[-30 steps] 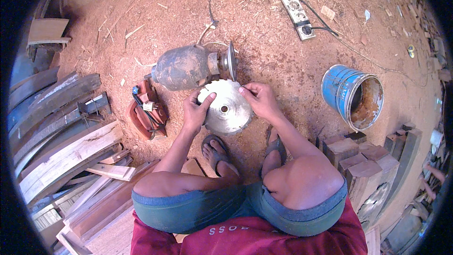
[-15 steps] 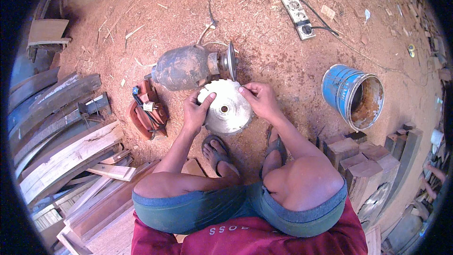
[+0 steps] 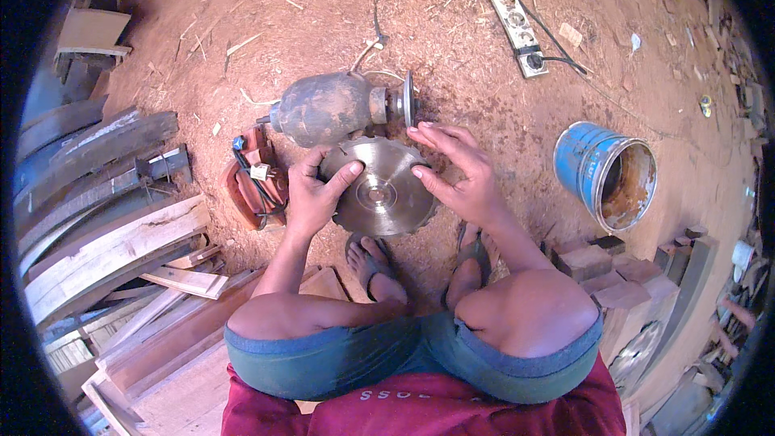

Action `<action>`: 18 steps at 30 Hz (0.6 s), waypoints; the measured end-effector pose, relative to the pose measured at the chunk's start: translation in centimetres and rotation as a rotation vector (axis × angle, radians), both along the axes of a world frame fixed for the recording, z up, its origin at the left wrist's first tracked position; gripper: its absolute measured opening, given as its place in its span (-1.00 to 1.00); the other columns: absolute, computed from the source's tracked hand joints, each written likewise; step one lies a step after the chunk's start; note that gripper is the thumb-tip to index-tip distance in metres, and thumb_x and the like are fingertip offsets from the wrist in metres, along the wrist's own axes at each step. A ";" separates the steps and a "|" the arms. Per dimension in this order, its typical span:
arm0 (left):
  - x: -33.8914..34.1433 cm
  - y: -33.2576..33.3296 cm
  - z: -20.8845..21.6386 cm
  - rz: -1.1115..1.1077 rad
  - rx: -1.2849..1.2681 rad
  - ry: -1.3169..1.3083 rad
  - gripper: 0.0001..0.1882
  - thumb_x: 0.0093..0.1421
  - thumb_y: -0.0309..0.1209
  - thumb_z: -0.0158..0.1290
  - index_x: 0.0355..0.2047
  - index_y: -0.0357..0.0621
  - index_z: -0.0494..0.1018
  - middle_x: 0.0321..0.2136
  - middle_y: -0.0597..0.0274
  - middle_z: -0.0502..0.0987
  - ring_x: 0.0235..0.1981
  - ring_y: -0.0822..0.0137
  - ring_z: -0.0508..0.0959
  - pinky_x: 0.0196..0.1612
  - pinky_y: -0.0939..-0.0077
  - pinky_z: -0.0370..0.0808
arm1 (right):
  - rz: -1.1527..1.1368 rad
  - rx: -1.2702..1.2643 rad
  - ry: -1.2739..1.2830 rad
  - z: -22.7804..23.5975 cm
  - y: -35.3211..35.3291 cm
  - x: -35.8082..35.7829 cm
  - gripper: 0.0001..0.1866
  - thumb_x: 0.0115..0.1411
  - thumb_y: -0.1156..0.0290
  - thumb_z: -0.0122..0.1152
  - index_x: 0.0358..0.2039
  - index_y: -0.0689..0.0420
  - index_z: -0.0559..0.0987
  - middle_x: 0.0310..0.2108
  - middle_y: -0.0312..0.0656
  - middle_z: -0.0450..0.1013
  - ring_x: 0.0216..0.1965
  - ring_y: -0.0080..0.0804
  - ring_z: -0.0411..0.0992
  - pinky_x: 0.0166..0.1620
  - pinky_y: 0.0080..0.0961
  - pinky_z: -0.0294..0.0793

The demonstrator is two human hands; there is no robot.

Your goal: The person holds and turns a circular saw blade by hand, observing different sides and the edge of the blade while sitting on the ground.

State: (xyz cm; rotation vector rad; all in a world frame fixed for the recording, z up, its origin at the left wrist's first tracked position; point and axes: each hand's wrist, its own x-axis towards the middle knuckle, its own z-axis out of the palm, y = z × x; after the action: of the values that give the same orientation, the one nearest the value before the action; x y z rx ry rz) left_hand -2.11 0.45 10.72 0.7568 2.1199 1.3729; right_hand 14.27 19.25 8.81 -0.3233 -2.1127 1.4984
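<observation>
A round circular saw blade, shiny with a toothed rim, lies face up between my hands, above my feet. My left hand is closed on its left edge, the thumb flat on the face and the fingers underneath. My right hand is at the upper right edge; its thumb rests against the rim and its fingers stretch out past the teeth, apart. Just beyond the blade lies a dirty electric motor on its side, with a thin upright disc on its shaft, close to my right fingertips.
A reddish power tool with a bundled cord lies left of the blade. Curved wood pieces are stacked at the left, wooden blocks at the right. A blue bucket lies tipped over. A power strip with cords sits far off.
The blade has tilted, its face going from bright white to grey. My right fingers have let go of its rim and spread outward; the left hand still grips it.
</observation>
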 end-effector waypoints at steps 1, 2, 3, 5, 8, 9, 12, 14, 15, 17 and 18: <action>-0.1 -0.1 0.2 0.005 0.001 -0.012 -0.72 0.12 -0.38 0.31 -0.22 -0.27 0.56 -0.38 0.23 0.64 -0.35 0.50 0.57 -0.24 0.54 0.52 | 0.006 0.110 0.031 0.0 0.0 -0.1 -0.39 0.04 0.57 0.37 0.16 0.20 0.45 -0.01 -0.21 0.57 0.15 -0.29 0.36 0.16 -0.36 0.37; -0.1 -0.1 0.2 0.009 0.002 -0.024 -0.72 0.12 -0.39 0.31 -0.22 -0.28 0.56 -0.37 0.23 0.64 -0.35 0.50 0.57 -0.23 0.55 0.52 | 0.008 0.112 0.031 0.0 0.0 -0.2 -0.39 0.04 0.57 0.37 0.16 0.20 0.45 -0.01 -0.21 0.57 0.15 -0.29 0.36 0.16 -0.36 0.37; -0.2 -0.2 0.1 0.011 0.004 -0.024 -0.72 0.12 -0.39 0.31 -0.22 -0.28 0.56 -0.37 0.23 0.64 -0.35 0.50 0.57 -0.23 0.55 0.52 | 0.032 0.123 0.038 -0.1 0.0 -0.3 -0.37 0.05 0.57 0.37 0.17 0.21 0.44 0.01 -0.21 0.56 0.15 -0.28 0.35 0.20 -0.34 0.32; -0.2 -0.6 -0.1 0.006 0.016 -0.054 -0.71 0.12 -0.39 0.31 -0.21 -0.29 0.55 -0.37 0.23 0.64 -0.35 0.51 0.57 -0.24 0.55 0.52 | 0.056 0.131 0.047 -0.1 -0.2 -0.3 -0.36 0.05 0.57 0.36 0.19 0.21 0.43 0.02 -0.20 0.55 0.16 -0.27 0.35 0.23 -0.31 0.27; 0.0 -0.6 -0.1 0.008 0.028 -0.069 -0.72 0.12 -0.40 0.31 -0.22 -0.29 0.55 -0.38 0.25 0.64 -0.36 0.52 0.56 -0.25 0.56 0.52 | 0.066 0.183 0.050 0.0 -0.2 -0.1 -0.36 0.06 0.55 0.36 0.20 0.22 0.42 0.01 -0.22 0.56 0.14 -0.29 0.36 0.22 -0.33 0.28; 0.1 -0.6 -0.1 0.005 0.030 -0.071 -0.72 0.12 -0.40 0.31 -0.22 -0.29 0.55 -0.38 0.25 0.64 -0.36 0.52 0.56 -0.25 0.56 0.52 | 0.062 0.167 0.046 0.2 -0.3 0.0 -0.35 0.05 0.56 0.37 0.20 0.22 0.42 0.00 -0.23 0.57 0.13 -0.29 0.37 0.21 -0.32 0.29; 0.0 -0.9 0.0 0.022 0.018 -0.073 -0.74 0.12 -0.41 0.30 -0.23 -0.28 0.56 -0.40 0.26 0.63 -0.37 0.52 0.55 -0.27 0.56 0.51 | 0.037 0.145 0.067 0.1 -0.6 -0.2 -0.36 0.02 0.55 0.37 0.17 0.19 0.45 -0.01 -0.25 0.57 0.07 -0.25 0.40 0.16 -0.32 0.36; 0.0 -0.9 0.0 0.012 -0.007 -0.028 -0.74 0.12 -0.41 0.30 -0.23 -0.28 0.56 -0.40 0.27 0.62 -0.37 0.53 0.55 -0.27 0.56 0.51 | 0.012 0.146 0.085 0.0 -0.6 -0.2 -0.37 -0.01 0.53 0.37 0.14 0.17 0.48 -0.01 -0.27 0.57 0.04 -0.23 0.44 0.12 -0.31 0.43; 0.0 -0.9 0.1 0.011 -0.006 -0.027 -0.74 0.12 -0.41 0.30 -0.23 -0.28 0.56 -0.40 0.27 0.62 -0.37 0.53 0.55 -0.27 0.56 0.51 | 0.025 0.133 0.090 0.0 -0.6 -0.2 -0.35 -0.01 0.55 0.40 0.16 0.19 0.46 -0.02 -0.24 0.58 0.03 -0.25 0.42 0.14 -0.33 0.38; 0.1 -0.7 0.2 0.025 0.010 -0.079 -0.74 0.12 -0.41 0.30 -0.22 -0.28 0.56 -0.38 0.27 0.63 -0.36 0.53 0.55 -0.25 0.56 0.51 | 0.036 0.122 0.090 -0.1 -0.5 -0.1 -0.32 -0.01 0.57 0.42 0.18 0.21 0.43 -0.03 -0.22 0.58 0.03 -0.27 0.41 0.15 -0.34 0.33; 0.2 -0.6 0.1 0.024 0.011 -0.080 -0.74 0.12 -0.41 0.30 -0.22 -0.28 0.56 -0.38 0.27 0.63 -0.36 0.53 0.55 -0.25 0.56 0.51 | 0.013 0.139 0.108 -0.1 -0.4 -0.1 -0.34 -0.03 0.54 0.42 0.15 0.18 0.47 -0.03 -0.25 0.58 -0.02 -0.26 0.44 0.10 -0.34 0.39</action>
State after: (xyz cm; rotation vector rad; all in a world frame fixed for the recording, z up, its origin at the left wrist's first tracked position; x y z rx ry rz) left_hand -1.92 -0.18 10.87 0.6707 2.0677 1.4045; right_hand 14.14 18.87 8.70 -0.1739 -2.1227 1.3362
